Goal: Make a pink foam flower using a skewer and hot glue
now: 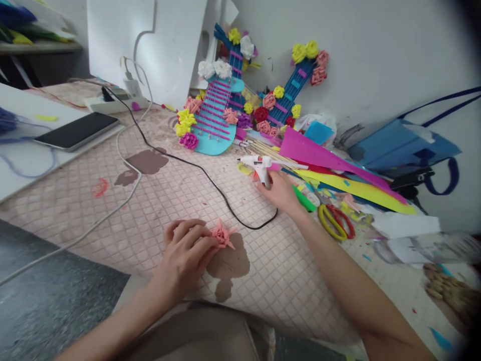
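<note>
In the head view, my left hand (190,248) is near the table's front edge, its fingers closed on a pink paper flower (222,235) with pointed petals. Farther out to the right, my right hand (280,188) is wrapped around the handle of a white glue gun (259,161), whose nozzle points left. A black cord (210,173) loops over the table from near my right wrist toward the power strip. Part of the glue gun's handle is hidden by my fingers.
Guitar-shaped crafts with paper flowers (218,113) lean at the back. Scissors (334,220), coloured paper (326,155) and a blue bag (398,143) lie to the right. A phone (77,130) and a power strip (112,103) are left. A white cable (124,200) crosses the table.
</note>
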The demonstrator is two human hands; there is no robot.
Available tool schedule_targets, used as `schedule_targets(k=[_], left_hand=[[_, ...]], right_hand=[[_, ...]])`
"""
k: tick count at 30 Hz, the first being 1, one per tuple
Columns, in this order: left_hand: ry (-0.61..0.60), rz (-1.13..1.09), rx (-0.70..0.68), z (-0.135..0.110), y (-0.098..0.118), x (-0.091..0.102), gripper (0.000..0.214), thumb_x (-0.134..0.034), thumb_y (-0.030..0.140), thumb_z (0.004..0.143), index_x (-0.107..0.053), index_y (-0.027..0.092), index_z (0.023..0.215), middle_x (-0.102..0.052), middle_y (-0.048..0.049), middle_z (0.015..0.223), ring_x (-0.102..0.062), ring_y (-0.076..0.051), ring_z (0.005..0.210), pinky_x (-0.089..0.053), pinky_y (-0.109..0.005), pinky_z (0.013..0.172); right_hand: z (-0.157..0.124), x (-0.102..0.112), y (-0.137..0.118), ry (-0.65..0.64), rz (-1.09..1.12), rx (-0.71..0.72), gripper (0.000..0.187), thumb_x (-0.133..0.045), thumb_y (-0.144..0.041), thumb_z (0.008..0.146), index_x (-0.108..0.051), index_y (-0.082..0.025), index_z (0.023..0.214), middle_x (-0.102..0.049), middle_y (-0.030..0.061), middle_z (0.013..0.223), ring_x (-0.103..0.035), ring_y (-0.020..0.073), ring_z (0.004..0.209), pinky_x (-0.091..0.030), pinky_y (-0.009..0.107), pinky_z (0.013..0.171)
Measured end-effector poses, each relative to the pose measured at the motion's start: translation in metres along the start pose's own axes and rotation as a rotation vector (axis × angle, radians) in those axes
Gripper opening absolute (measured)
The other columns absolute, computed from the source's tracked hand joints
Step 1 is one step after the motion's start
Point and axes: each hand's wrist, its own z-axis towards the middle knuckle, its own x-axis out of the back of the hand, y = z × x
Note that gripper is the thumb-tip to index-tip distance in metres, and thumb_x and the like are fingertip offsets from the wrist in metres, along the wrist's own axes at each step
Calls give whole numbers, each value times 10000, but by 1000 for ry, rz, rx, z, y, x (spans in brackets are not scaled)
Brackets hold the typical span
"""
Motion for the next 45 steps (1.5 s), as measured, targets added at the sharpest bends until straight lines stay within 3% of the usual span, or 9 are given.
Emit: schedule_targets(k=[5, 8, 11, 16, 20, 22, 29, 35, 45], left_hand=[[-23, -11, 20, 0, 1, 1, 88, -567, 228, 911, -649, 240, 881, -680, -6, 829, -549, -220, 945, -313, -426, 878], [-27, -19, 23, 0, 2, 1, 98, -557, 220, 916, -644, 230, 872, -676, -7, 832, -547, -222, 950, -313, -429, 885], [-29, -25, 28, -1, 2, 1, 97, -562, 205, 910, -645, 230, 867, -671, -5, 829, -554, -221, 952, -322, -426, 890], [-48, -38, 50, -2, 3, 2, 64, -602, 201, 883, -654, 236, 878, -670, -7, 846, -553, -226, 962, -321, -438, 913], [-68, -57, 59, 0, 3, 3, 99, -576, 196, 897, -662, 234, 864, -669, -13, 847, -555, -220, 960, -333, -428, 903], [-71, -55, 59, 0, 3, 3, 89, -584, 205, 894, -662, 234, 864, -671, -11, 853, -557, -220, 957, -335, -425, 900], [-57, -37, 62, -1, 1, 2, 31, -619, 238, 880, -646, 230, 867, -676, -4, 863, -556, -225, 962, -331, -433, 897], [-51, -36, 65, -1, 1, 2, 43, -620, 236, 880, -643, 235, 843, -669, 5, 837, -560, -212, 944, -341, -420, 890], [-50, -35, 55, -4, 0, 1, 24, -644, 254, 866, -644, 230, 865, -676, 2, 867, -556, -216, 963, -336, -441, 913]], right_hand=[[17, -6, -8, -121, 105, -105, 238, -568, -365, 799, -641, -145, 854, -660, 88, 762, -599, 236, 728, -423, 335, 667], [13, 2, -10, -134, 258, -155, 223, -575, -353, 782, -654, -151, 833, -680, 78, 776, -612, 222, 729, -430, 320, 663], [-2, 19, -14, -46, 432, -145, 223, -572, -357, 782, -647, -167, 870, -696, 69, 847, -620, 210, 761, -453, 320, 689], [-50, 59, -25, -100, 404, -233, 223, -593, -407, 781, -606, -194, 715, -549, -11, 497, -508, 158, 477, -413, 294, 507], [-89, 78, -27, -171, 443, -141, 211, -600, -408, 809, -638, -209, 868, -594, -4, 600, -558, 171, 551, -433, 287, 512], [-101, 83, -27, -236, 470, -51, 164, -631, -378, 797, -607, -223, 845, -604, -6, 656, -568, 166, 588, -437, 275, 517], [-103, 91, -38, -550, 594, 214, 165, -582, -289, 853, -477, -219, 746, -493, -35, 665, -485, 101, 573, -378, 227, 496], [-101, 92, -46, -627, 585, 259, 161, -548, -259, 879, -463, -215, 749, -467, -45, 664, -451, 82, 559, -343, 219, 495], [-103, 89, -49, -630, 550, 223, 223, -544, -267, 888, -419, -211, 713, -449, -47, 650, -451, 80, 546, -344, 215, 476]])
